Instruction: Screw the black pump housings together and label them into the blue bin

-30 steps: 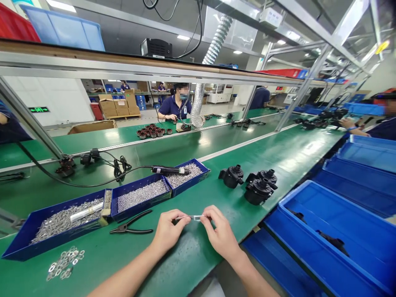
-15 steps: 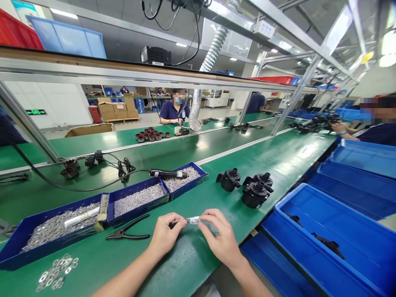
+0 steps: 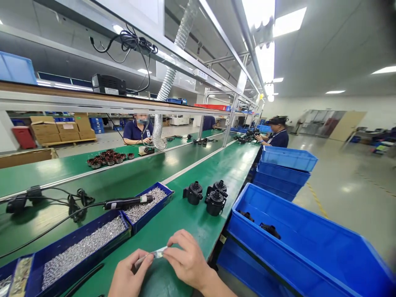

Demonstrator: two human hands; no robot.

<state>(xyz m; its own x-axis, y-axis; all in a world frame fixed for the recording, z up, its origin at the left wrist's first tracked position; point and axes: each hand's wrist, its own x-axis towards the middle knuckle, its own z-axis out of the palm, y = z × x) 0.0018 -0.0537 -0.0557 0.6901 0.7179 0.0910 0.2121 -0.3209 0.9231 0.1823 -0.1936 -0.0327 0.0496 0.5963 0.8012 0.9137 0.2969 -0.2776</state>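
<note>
Low in the view, a small, shiny whitish strip [image 3: 159, 252] stretches between my two hands above the green bench; its exact kind is unclear. My left hand [image 3: 131, 270] pinches its left end between thumb and fingers. On the other end, the fingertips of my right hand [image 3: 187, 259] are closed too. Left of my hands lies a black plier handle [image 3: 85, 279], the tool's remainder being cut off by the frame. A blue bin of small metal parts [image 3: 83, 243] is beside it, and a bin of screws [image 3: 148, 206] stands farther up, with a black powered screwdriver [image 3: 126, 203] across it.
Several black pump housings [image 3: 215, 201] stand on the bench ahead. A large blue crate [image 3: 297, 235] with a few black parts inside is at the right, below bench height. Co-workers [image 3: 278, 134] sit along the line. Copper-wound parts [image 3: 108, 157] lie across the bench.
My view has swung to the right, so the bench things appear farther left and the loose washers are out of frame. Both hands still hold the strip, now tilted slightly.
</note>
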